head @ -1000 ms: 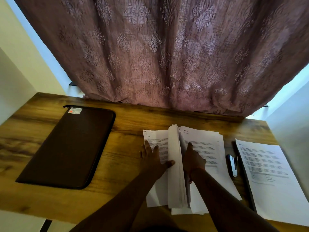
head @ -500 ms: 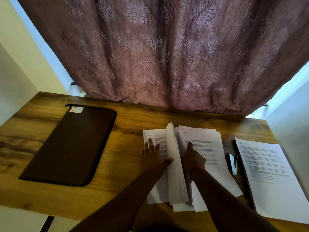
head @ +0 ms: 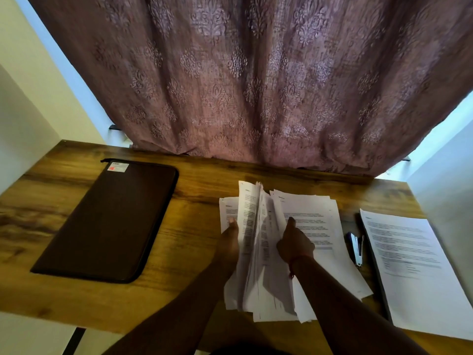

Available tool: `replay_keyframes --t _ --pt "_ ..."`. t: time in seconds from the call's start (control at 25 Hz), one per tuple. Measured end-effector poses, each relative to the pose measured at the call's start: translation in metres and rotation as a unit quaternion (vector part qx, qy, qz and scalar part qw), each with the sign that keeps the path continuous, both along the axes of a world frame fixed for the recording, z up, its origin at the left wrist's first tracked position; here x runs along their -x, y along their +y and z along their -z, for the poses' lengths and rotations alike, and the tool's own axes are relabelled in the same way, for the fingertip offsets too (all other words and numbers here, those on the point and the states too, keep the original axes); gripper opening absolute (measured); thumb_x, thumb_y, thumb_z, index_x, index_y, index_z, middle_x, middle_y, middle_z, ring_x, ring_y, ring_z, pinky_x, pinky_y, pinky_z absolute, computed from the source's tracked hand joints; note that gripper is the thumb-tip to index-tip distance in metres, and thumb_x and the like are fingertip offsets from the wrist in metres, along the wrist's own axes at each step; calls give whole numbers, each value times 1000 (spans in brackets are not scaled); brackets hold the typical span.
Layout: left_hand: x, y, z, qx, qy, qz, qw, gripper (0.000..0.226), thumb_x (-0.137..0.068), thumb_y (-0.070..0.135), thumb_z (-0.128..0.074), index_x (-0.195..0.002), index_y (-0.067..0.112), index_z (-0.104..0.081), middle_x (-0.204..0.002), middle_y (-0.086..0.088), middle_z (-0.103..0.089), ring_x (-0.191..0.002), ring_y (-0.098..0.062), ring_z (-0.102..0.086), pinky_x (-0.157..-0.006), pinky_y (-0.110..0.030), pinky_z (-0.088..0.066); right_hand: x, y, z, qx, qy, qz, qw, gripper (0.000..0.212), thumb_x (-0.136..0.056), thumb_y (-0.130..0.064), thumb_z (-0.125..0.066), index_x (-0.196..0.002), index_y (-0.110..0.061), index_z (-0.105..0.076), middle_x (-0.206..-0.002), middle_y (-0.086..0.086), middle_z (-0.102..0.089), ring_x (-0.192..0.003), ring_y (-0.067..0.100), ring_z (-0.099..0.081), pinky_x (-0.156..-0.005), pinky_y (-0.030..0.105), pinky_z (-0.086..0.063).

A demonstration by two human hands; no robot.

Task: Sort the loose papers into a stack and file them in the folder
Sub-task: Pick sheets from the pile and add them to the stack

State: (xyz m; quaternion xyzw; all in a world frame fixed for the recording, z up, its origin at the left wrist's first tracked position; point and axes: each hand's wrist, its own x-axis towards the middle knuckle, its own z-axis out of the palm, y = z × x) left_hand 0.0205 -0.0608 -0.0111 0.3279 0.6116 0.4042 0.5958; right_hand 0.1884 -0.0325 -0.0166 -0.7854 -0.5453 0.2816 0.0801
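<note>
Papers are the heart of this moment: a loose pile of white printed paper sheets (head: 266, 252) lies on the brown wooden counter (head: 194, 247), right in front of the person. The pile is long from near to far, with its short edges facing the body and the curtain. Part of it stands up like an open book, and flat sheets lie on both sides.

Both hands are on the pile. The left hand (head: 230, 242) is on the left side of the raised sheets. Its thumb shows on the page, but the other fingers hide behind the paper, so I think it is holding the raised bunch and cannot be sure. The right hand (head: 294, 243) is on the right side, its fingers partly curled, one fingertip pressing down on the flat page.

The dark brown zipped leather folder (head: 110, 221) lies closed, well apart to the left. It tilts a little, and its long side also runs near to far. So the papers must travel left, and the left hand is the nearer one to the folder.

The sheets are not even yet, so stacking probably comes first.

A small stapler (head: 356, 248) and another white printed sheet (head: 409, 265) lie to the right.
</note>
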Motion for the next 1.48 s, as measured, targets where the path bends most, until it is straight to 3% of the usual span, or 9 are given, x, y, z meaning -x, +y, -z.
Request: replay_keyframes --t 0.08,0.16,0.32,0.56,0.92,1.08,1.24,1.36,1.48 --pt "6 3 1 35 -135 -20 990 48 -102 51 -31 -118 20 -64 -107 -11 -74 -98 -28 -72 -88 -48 -58 0 0 -2 2 -8 -3 1000 65 -90 -25 -58 -146 -20 -24 -108 2 -62 -107 30 -62 -101 57 -43" --pt "6 5 2 37 -137 -6 990 37 -106 39 -36 -121 19 -63 -112 -12 -73 -100 -28 -71 -85 -43 -59 1 0 -2 4 -21 -5 1000 69 -91 -24 -59 -148 -19 -22 -115 6 -62 -110 30 -61 -102 56 -42" --pt "1 10 19 -79 268 80 957 26 -95 37 -61 -119 25 -62 -126 1 -62 -115 -19 -60 -97 -45 -54 1 0 1 4 -20 -7 1000 59 -90 -25 -59 -141 -22 -28 -98 -3 -59 -98 27 -64 -96 57 -47" --pt "1 11 23 -62 424 53 902 75 -80 61 -68 -139 22 -41 -145 -6 -39 -135 -29 -35 -110 -49 -37 2 1 3 8 -23 -2 1000 63 -89 -24 -58 -144 -22 -26 -101 -2 -58 -101 27 -63 -97 57 -47" --pt "-2 13 21 -78 331 50 939 78 -78 60 -71 -140 24 -39 -136 -2 -47 -122 -23 -51 -92 -46 -56 1 1 3 9 -20 -1 1000 67 -90 -27 -59 -145 -23 -22 -99 -2 -56 -103 28 -62 -99 57 -44" --pt "2 13 20 -59 256 80 961 30 -91 54 -59 -107 28 -57 -106 6 -66 -98 -14 -66 -85 -40 -60 1 1 2 2 -19 -6 1000 59 -89 -26 -60 -138 -24 -27 -94 -5 -54 -99 26 -63 -98 57 -45" --pt "6 14 34 -44 237 105 965 23 -95 48 -53 -104 29 -62 -106 3 -68 -104 -22 -66 -91 -50 -57 0 1 2 1 -7 -9 1000 51 -89 -27 -61 -130 -26 -31 -87 -9 -53 -93 24 -63 -96 57 -47" --pt "9 17 42 -87 318 109 938 28 -92 53 -54 -113 35 -59 -119 6 -65 -115 -22 -62 -90 -47 -57 -1 0 2 -1 -11 -14 1000 53 -89 -26 -61 -132 -25 -31 -86 -9 -52 -92 23 -63 -95 56 -47" --pt "6 14 31 -104 434 118 887 43 -96 50 -52 -133 28 -52 -150 -3 -42 -142 -31 -33 -109 -53 -41 -1 0 1 -3 -10 -17 1000 51 -89 -26 -60 -131 -25 -31 -90 -7 -55 -92 23 -63 -95 56 -47"
